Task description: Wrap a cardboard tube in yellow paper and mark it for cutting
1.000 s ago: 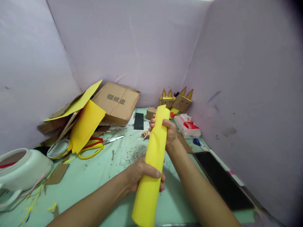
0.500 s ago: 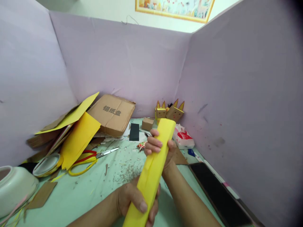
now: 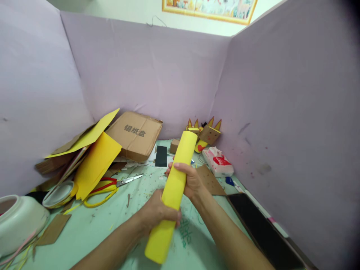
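A long yellow paper roll (image 3: 172,189) is held aslant above the green-covered table, its top end leaning away and to the right. My left hand (image 3: 160,210) wraps round its lower part, thumb across the front. Higher up, my right hand (image 3: 188,178) grips the roll from the right side, with its thumb over the front and its fingertips showing at the left edge. The rest of the fingers are hidden behind the roll. Both hands are closed on it.
To the left lie scissors (image 3: 109,189), yellow card sheets (image 3: 98,165), a tape roll (image 3: 59,194) and a white pot (image 3: 21,221). A cardboard box (image 3: 135,135) leans at the back. On the right are cardboard figures (image 3: 210,134), a tissue pack (image 3: 218,161) and a dark flat panel (image 3: 261,228).
The yellow paper has gone from a flattened tube with a seam showing to a rounder roll turned smooth side up. Both hands shifted their grip, and the roll's lower end came into view.
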A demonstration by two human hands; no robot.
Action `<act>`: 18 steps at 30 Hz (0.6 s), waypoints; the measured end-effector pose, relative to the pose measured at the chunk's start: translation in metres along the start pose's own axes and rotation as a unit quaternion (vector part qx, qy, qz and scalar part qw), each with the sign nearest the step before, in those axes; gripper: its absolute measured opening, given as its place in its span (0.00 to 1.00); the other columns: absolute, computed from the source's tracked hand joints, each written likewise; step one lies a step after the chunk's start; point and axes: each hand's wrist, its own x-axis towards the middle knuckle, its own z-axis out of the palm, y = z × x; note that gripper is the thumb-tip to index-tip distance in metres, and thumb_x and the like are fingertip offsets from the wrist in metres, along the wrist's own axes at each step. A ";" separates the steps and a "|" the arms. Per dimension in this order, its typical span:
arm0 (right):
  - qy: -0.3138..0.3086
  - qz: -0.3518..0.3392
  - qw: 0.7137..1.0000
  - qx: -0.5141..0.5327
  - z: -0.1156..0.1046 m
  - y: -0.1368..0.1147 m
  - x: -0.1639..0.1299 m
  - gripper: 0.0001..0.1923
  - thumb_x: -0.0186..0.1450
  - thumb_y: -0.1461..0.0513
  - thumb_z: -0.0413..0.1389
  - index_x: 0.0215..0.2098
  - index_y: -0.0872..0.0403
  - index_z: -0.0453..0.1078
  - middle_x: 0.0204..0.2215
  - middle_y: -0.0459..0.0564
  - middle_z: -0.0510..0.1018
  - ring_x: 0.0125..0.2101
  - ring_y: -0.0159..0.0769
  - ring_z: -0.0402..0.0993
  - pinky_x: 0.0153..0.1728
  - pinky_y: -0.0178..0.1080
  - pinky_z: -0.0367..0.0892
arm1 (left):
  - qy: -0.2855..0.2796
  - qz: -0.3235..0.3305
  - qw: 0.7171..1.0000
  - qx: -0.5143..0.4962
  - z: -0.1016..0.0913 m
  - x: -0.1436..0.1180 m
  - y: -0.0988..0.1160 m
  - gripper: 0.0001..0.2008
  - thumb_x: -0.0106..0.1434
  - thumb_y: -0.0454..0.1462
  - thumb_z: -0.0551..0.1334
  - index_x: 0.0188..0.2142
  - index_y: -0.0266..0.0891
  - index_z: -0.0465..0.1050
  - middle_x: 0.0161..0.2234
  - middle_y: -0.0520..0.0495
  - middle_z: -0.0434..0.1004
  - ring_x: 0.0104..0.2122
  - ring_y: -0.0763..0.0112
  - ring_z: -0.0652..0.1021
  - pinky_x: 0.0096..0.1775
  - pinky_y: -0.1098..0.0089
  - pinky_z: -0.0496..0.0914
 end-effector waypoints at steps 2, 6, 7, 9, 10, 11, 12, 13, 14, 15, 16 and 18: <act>-0.038 0.033 0.999 0.011 0.005 0.001 -0.007 0.20 0.39 0.64 0.65 0.31 0.55 0.69 0.20 0.42 0.75 0.21 0.29 0.71 0.28 0.35 0.70 | -0.054 -0.038 0.998 -0.020 -0.001 -0.003 -0.002 0.18 0.36 0.35 0.66 0.30 0.35 0.67 0.20 0.51 0.71 0.19 0.68 0.73 0.23 0.69 0.66; -0.068 0.054 0.996 0.017 0.013 -0.001 -0.012 0.21 0.35 0.63 0.64 0.29 0.53 0.67 0.17 0.38 0.69 0.20 0.26 0.66 0.31 0.36 0.71 | -0.101 -0.074 0.992 -0.032 -0.003 -0.002 0.002 0.22 0.33 0.42 0.61 0.31 0.37 0.64 0.19 0.52 0.68 0.16 0.69 0.70 0.21 0.66 0.67; -0.054 0.047 0.997 0.012 0.013 -0.004 -0.009 0.21 0.35 0.64 0.64 0.28 0.53 0.67 0.17 0.38 0.70 0.20 0.26 0.66 0.29 0.35 0.70 | -0.091 -0.073 0.993 -0.017 -0.003 -0.001 0.004 0.22 0.34 0.42 0.61 0.31 0.37 0.64 0.19 0.51 0.68 0.16 0.68 0.71 0.21 0.66 0.67; -0.006 0.020 1.000 -0.008 0.011 -0.010 -0.001 0.19 0.38 0.66 0.64 0.29 0.54 0.68 0.18 0.40 0.72 0.19 0.28 0.68 0.25 0.34 0.69 | -0.032 -0.049 0.998 0.032 -0.002 0.002 0.006 0.21 0.36 0.41 0.64 0.31 0.37 0.63 0.21 0.51 0.69 0.19 0.68 0.71 0.24 0.67 0.65; 0.025 0.003 0.999 -0.021 0.010 -0.013 0.004 0.17 0.39 0.67 0.64 0.28 0.54 0.68 0.18 0.41 0.73 0.19 0.29 0.68 0.23 0.33 0.68 | 0.014 -0.027 0.998 0.061 -0.001 0.004 0.005 0.20 0.37 0.38 0.65 0.32 0.38 0.63 0.23 0.51 0.68 0.21 0.69 0.71 0.25 0.69 0.64; 0.056 -0.014 0.998 -0.032 0.008 -0.016 0.010 0.15 0.41 0.68 0.63 0.27 0.55 0.68 0.17 0.42 0.73 0.19 0.30 0.69 0.20 0.33 0.66 | 0.065 -0.002 0.994 0.088 -0.001 0.006 0.005 0.20 0.38 0.35 0.66 0.33 0.39 0.63 0.25 0.52 0.68 0.23 0.71 0.70 0.26 0.71 0.62; 0.084 -0.031 0.995 -0.041 0.006 -0.017 0.014 0.13 0.43 0.69 0.63 0.26 0.54 0.67 0.15 0.42 0.73 0.18 0.30 0.68 0.18 0.33 0.65 | 0.115 0.021 0.987 0.112 0.000 0.008 0.003 0.20 0.39 0.33 0.66 0.34 0.40 0.62 0.27 0.53 0.67 0.25 0.72 0.68 0.27 0.72 0.59; 0.106 -0.046 0.992 -0.047 0.005 -0.018 0.018 0.11 0.44 0.69 0.63 0.24 0.54 0.67 0.14 0.41 0.72 0.17 0.30 0.67 0.17 0.33 0.64 | 0.156 0.040 0.978 0.131 0.000 0.009 0.002 0.20 0.40 0.31 0.65 0.35 0.41 0.62 0.28 0.54 0.65 0.26 0.73 0.66 0.27 0.72 0.57; 0.122 -0.057 0.990 -0.050 0.004 -0.018 0.021 0.11 0.45 0.69 0.62 0.23 0.53 0.66 0.13 0.40 0.71 0.16 0.29 0.66 0.16 0.33 0.63 | 0.183 0.051 0.971 0.143 0.001 0.010 0.001 0.20 0.40 0.30 0.63 0.35 0.41 0.62 0.28 0.54 0.64 0.27 0.73 0.65 0.28 0.72 0.55; 0.131 -0.063 0.988 -0.051 0.004 -0.017 0.022 0.11 0.46 0.69 0.63 0.23 0.53 0.65 0.13 0.39 0.70 0.15 0.28 0.65 0.16 0.33 0.63 | 0.194 0.053 0.968 0.151 0.001 0.011 0.000 0.20 0.40 0.30 0.63 0.35 0.41 0.62 0.28 0.54 0.64 0.27 0.73 0.64 0.28 0.72 0.55; 0.131 -0.063 0.988 -0.050 0.004 -0.015 0.022 0.11 0.46 0.68 0.63 0.23 0.53 0.65 0.13 0.39 0.71 0.15 0.28 0.65 0.16 0.33 0.64 | 0.188 0.047 0.969 0.153 0.000 0.010 0.001 0.20 0.39 0.30 0.63 0.34 0.41 0.62 0.27 0.54 0.64 0.27 0.72 0.64 0.28 0.72 0.55; 0.110 -0.043 0.992 -0.047 0.006 -0.011 0.018 0.11 0.45 0.66 0.64 0.25 0.54 0.67 0.16 0.41 0.73 0.17 0.29 0.68 0.19 0.33 0.66 | 0.135 0.014 0.981 0.137 -0.001 0.008 0.004 0.19 0.37 0.31 0.63 0.32 0.39 0.64 0.26 0.53 0.65 0.26 0.72 0.66 0.28 0.71 0.59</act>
